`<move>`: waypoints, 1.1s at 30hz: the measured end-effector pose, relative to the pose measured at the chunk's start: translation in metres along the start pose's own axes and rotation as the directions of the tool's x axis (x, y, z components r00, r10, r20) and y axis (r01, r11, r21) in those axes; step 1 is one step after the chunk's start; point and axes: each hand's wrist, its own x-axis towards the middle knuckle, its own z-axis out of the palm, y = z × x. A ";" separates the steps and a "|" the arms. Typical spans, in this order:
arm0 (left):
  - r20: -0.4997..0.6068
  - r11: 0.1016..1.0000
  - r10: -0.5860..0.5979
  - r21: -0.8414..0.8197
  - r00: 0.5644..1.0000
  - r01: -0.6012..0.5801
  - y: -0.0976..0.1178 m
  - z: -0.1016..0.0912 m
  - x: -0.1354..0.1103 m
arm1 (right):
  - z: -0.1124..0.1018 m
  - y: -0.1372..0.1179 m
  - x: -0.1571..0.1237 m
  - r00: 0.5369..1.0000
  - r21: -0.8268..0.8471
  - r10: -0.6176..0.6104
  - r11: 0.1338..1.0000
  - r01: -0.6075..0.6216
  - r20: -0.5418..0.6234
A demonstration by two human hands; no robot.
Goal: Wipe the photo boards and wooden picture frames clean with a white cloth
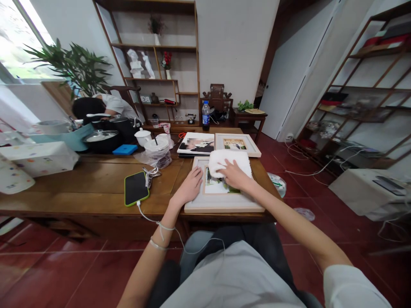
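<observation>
A light wooden picture frame [224, 209] lies flat at the table's front edge, with a photo inside its pale mat. My left hand [192, 185] rests on the frame's left side, its fingers stretched out and holding nothing. On the frame's upper part is a fluffy white cloth [242, 160]. My right hand [235, 175] holds this cloth against the frame, fingers bent into it. Cloth and hand hide much of the photo. Just behind lie a second framed photo [253, 145] and a photo book [195, 145] with a blurred-out patch on its cover.
Left on the wooden table [96, 184] lies a green-cased phone [136, 188], its white cable crossing my left wrist. Behind it stand a lidded cup in plastic [157, 145], a blue box [125, 149] and a black pot [102, 141]. A bottle [206, 115] stands at the back. Another person [118, 105] leans down beyond.
</observation>
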 end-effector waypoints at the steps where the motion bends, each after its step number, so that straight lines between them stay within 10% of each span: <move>1: -0.008 1.000 -0.001 0.001 1.000 0.001 0.000 0.000 0.000 | -0.003 -0.009 -0.009 0.999 0.008 -0.030 1.000 0.030 0.020; 9: -0.056 1.000 -0.012 -0.009 0.998 0.012 0.002 0.002 0.000 | -0.034 -0.084 -0.086 0.985 0.103 -0.145 0.985 0.136 0.090; 19: -0.034 0.988 0.014 -0.151 0.999 -0.019 -0.003 -0.007 -0.001 | -0.012 -0.106 -0.048 0.996 0.033 -0.092 0.995 0.092 0.013; 25: 0.001 0.994 -0.024 -0.105 1.000 0.024 -0.003 -0.005 -0.002 | -0.021 -0.095 -0.062 0.993 0.045 -0.103 0.994 0.101 0.054; 33: 0.005 0.998 -0.028 -0.063 1.000 0.028 -0.004 -0.001 -0.001 | -0.031 -0.038 -0.135 0.982 0.074 0.183 0.980 -0.186 0.043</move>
